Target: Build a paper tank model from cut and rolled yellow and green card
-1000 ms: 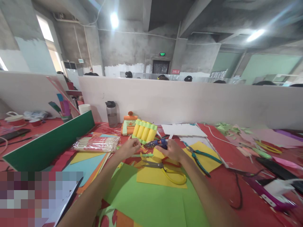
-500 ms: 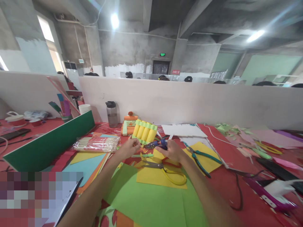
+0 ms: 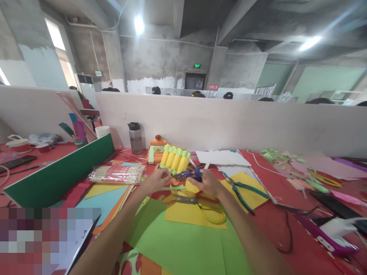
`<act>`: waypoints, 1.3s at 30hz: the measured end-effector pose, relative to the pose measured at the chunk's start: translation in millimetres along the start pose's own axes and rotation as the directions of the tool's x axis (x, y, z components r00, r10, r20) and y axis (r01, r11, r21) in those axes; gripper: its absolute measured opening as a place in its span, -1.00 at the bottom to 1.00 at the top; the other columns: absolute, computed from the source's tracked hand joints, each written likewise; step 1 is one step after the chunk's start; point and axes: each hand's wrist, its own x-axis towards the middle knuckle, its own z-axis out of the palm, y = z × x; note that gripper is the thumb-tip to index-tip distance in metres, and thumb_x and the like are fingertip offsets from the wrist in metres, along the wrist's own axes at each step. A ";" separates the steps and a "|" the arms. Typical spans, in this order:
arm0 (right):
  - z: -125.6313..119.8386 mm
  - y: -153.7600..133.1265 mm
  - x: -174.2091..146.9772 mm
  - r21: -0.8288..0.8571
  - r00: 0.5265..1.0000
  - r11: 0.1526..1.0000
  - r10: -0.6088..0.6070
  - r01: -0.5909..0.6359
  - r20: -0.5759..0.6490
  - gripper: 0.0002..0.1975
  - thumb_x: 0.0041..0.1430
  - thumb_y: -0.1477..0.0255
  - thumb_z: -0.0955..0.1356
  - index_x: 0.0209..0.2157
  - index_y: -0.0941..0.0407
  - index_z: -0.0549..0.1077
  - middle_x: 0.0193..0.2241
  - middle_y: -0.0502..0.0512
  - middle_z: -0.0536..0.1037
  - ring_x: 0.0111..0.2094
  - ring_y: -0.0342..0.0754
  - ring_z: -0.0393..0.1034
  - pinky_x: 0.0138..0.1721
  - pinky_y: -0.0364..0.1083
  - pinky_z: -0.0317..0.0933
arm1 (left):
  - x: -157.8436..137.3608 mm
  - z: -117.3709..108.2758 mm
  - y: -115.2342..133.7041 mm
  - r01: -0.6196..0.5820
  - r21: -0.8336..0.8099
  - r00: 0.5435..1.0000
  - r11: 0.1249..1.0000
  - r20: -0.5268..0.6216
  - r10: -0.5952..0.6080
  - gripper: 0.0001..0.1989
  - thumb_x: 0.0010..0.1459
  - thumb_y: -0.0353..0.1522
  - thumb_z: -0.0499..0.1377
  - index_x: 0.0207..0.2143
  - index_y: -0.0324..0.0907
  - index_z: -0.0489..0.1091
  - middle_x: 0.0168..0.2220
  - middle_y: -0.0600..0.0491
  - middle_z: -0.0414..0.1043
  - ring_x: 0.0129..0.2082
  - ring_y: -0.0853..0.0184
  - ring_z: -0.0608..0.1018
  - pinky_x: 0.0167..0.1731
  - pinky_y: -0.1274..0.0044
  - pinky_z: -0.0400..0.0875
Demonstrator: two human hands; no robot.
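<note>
Head view: two bare hands face each other over a cluttered red table. The right hand (image 3: 210,183) is wrapped around what appears to be a blue hot-glue gun (image 3: 189,174), its dark nozzle directed toward the left hand (image 3: 156,180). The left hand's fingers are curled inward; whether thumb and forefinger meet, or pinch something small, cannot be told. Good practice here would presumably be to hold the gun steady, to bring only the tip close to the work, and to leave the left fingertips clear of the nozzle, which may be hot. The gun lies against the right palm, between the two hands, its nozzle near the left fingertips but seemingly apart from them. Just beyond the gun leans a bundle of yellow paper rolls with green bands (image 3: 176,159); nearer the wearer rest yellow-handled scissors (image 3: 193,200), on a yellow sheet (image 3: 183,216).
</note>
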 end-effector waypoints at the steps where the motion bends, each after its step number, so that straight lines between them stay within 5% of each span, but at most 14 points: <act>1: 0.0 0.5 0.0 -0.004 1.000 1.000 0.002 -0.002 -0.003 -0.61 0.21 0.22 0.33 -0.62 0.10 0.25 -0.65 -0.07 0.24 -0.58 -0.15 0.13 -0.52 -0.18 -0.04 | 0.0 0.0 0.5 0.001 0.000 1.000 1.000 0.000 -0.001 -0.85 0.13 -0.29 0.07 -0.40 -0.18 0.32 -0.45 0.11 0.34 -0.45 0.35 0.37 -0.47 0.56 0.23; 15: -4.1 10.7 0.8 -0.041 0.999 0.999 0.035 -0.036 -0.025 -0.62 0.22 0.20 0.30 -0.60 0.10 0.31 -0.65 -0.06 0.28 -0.56 -0.12 0.17 -0.49 -0.15 0.00 | 1.7 0.1 -5.2 0.024 -0.025 1.000 0.999 -0.003 -0.024 -0.86 0.12 -0.29 0.08 -0.40 -0.17 0.32 -0.45 0.12 0.34 -0.44 0.36 0.37 -0.46 0.56 0.23; 23: -14.6 32.4 -4.1 0.375 0.980 0.912 0.194 -0.168 -0.033 -0.64 0.16 0.14 0.37 -0.55 0.09 0.39 -0.72 -0.10 0.25 -0.67 -0.15 0.13 -0.60 -0.16 0.05 | 3.1 -1.2 -5.1 0.055 -0.056 0.998 0.997 -0.011 -0.056 -0.82 0.12 -0.25 0.10 -0.40 -0.19 0.33 -0.45 0.12 0.34 -0.46 0.36 0.38 -0.48 0.56 0.22; 28: -23.4 37.9 -8.6 0.460 0.981 0.871 0.194 -0.173 0.002 -0.56 0.21 0.07 0.31 -0.58 0.10 0.34 -0.71 -0.06 0.29 -0.69 -0.16 0.17 -0.60 -0.15 0.13 | 1.8 -1.4 -0.8 0.059 -0.078 0.998 0.995 -0.001 -0.059 -0.81 0.11 -0.24 0.10 -0.41 -0.19 0.32 -0.47 0.13 0.30 -0.46 0.37 0.36 -0.48 0.56 0.22; 34: -38.1 45.3 -12.4 0.284 0.967 0.933 0.246 -0.218 -0.065 -0.62 0.10 0.20 0.37 -0.65 0.08 0.25 -0.74 -0.06 0.28 -0.65 -0.14 0.20 -0.50 -0.12 0.19 | 2.2 -1.9 0.7 0.056 -0.084 0.998 0.995 -0.007 -0.056 -0.80 0.09 -0.23 0.11 -0.42 -0.19 0.32 -0.47 0.11 0.30 -0.45 0.36 0.36 -0.47 0.55 0.22; 39: -50.8 72.4 -9.6 0.082 0.875 0.914 0.405 -0.398 -0.264 -0.69 0.11 0.13 0.34 -0.45 0.11 0.39 -0.59 0.07 0.47 -0.53 -0.01 0.38 -0.46 -0.09 0.19 | 1.4 -2.4 1.5 0.064 -0.073 0.998 0.995 -0.005 -0.065 -0.77 0.09 -0.20 0.12 -0.40 -0.20 0.35 -0.49 0.12 0.29 -0.49 0.37 0.34 -0.51 0.55 0.20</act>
